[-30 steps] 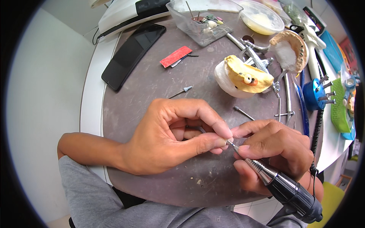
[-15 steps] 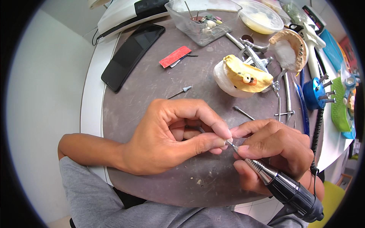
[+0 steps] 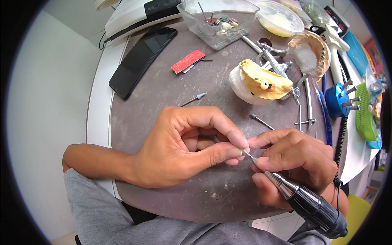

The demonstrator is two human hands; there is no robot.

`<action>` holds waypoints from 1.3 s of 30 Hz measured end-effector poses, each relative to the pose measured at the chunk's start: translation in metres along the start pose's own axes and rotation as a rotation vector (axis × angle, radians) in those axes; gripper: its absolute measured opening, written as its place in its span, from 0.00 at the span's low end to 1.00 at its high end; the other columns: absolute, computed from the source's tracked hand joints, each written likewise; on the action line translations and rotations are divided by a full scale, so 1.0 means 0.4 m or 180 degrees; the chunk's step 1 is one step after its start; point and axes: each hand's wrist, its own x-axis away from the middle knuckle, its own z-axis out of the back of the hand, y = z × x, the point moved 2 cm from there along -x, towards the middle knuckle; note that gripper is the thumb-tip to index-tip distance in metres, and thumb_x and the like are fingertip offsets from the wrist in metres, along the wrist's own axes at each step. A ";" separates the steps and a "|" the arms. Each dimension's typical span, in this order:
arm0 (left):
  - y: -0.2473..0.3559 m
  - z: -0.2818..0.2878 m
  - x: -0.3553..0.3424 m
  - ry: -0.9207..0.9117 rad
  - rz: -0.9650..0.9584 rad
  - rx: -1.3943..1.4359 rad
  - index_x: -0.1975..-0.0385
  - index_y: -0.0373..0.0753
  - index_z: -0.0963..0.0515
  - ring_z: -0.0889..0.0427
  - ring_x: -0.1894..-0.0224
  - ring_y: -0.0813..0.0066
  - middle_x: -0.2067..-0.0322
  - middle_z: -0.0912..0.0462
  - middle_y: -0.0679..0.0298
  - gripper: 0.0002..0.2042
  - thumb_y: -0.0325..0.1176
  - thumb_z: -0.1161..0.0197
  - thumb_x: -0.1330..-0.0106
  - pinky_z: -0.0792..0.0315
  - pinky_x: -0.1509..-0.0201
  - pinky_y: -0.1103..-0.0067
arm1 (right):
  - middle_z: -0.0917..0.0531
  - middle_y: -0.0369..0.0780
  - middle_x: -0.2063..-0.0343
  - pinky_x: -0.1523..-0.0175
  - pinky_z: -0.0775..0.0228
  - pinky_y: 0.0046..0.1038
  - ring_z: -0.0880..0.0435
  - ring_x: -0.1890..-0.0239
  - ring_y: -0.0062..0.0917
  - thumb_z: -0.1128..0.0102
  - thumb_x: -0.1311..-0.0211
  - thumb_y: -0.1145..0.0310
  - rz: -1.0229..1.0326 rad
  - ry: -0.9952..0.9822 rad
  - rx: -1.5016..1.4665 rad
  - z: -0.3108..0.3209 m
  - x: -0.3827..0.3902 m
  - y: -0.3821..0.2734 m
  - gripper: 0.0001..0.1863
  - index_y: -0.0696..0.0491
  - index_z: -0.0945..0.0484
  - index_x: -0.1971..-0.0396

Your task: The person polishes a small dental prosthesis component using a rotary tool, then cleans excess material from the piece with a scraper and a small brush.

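Gripping a rotary handpiece (image 3: 304, 199), the right hand (image 3: 296, 159) closes around it at lower right of the frame; its long axis runs diagonally, tip pointing up-left; the left hand (image 3: 183, 149) pinches that tip's bur (image 3: 246, 153) above the counter (image 3: 163, 98).

Round grey-brown table (image 3: 163, 102), black phone (image 3: 143, 61), red strip (image 3: 187, 61), clear tub (image 3: 218, 22)
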 end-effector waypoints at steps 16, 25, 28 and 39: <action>0.006 0.017 -0.012 0.0027 0.0093 0.0280 0.60 0.33 0.28 0.16 0.55 0.68 0.58 0.20 0.51 0.07 0.16 0.40 0.35 0.17 0.54 0.76 | 0.22 0.42 0.76 0.56 0.19 0.35 0.16 0.70 0.32 0.32 0.48 0.77 -0.0034 0.0359 -0.0288 0.020 0.015 -0.008 0.14 0.60 0.27 0.64; 0.020 -0.023 0.026 -0.1378 -0.0539 0.0863 0.56 0.25 0.24 0.16 0.57 0.66 0.58 0.19 0.49 0.11 0.16 0.36 0.38 0.22 0.55 0.76 | 0.23 0.43 0.76 0.58 0.20 0.32 0.18 0.72 0.26 0.34 0.45 0.73 -0.0127 0.0490 -0.0298 0.029 0.021 0.008 0.14 0.60 0.29 0.63; 0.011 -0.019 0.026 -0.1100 -0.0441 0.0977 0.55 0.27 0.23 0.17 0.56 0.69 0.58 0.19 0.49 0.12 0.17 0.35 0.38 0.20 0.56 0.78 | 0.26 0.40 0.74 0.59 0.28 0.24 0.21 0.69 0.25 0.38 0.38 0.63 -0.0576 0.0550 -0.0274 0.009 0.043 -0.013 0.17 0.55 0.35 0.61; 0.015 0.020 -0.025 -0.0114 -0.0001 0.0686 0.57 0.31 0.22 0.16 0.60 0.76 0.62 0.17 0.57 0.07 0.24 0.38 0.33 0.18 0.62 0.82 | 0.17 0.42 0.77 0.73 0.31 0.21 0.19 0.77 0.23 0.31 0.46 0.79 -0.0936 0.0781 -0.0853 -0.014 -0.014 -0.047 0.14 0.57 0.27 0.62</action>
